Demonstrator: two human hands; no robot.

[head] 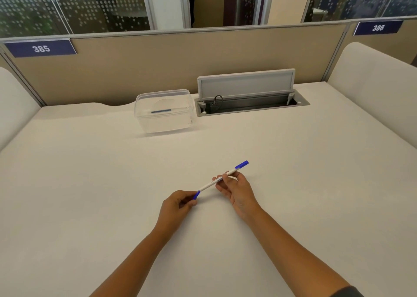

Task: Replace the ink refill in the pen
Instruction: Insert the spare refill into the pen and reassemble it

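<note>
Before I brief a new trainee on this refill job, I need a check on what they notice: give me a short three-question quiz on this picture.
1. True or false: the pen lies flat on the desk.
2. Which hand pinches the pen's near blue end? A) left hand B) right hand C) neither
3. Fill in: a thin blue-marked stick, perhaps the spare refill, lies inside the clear ____.

Key: 1 false, both hands hold it above the desk; 2 A; 3 box.

Bare forearms; a dark sleeve edge (347,291) shows on the right arm.
</note>
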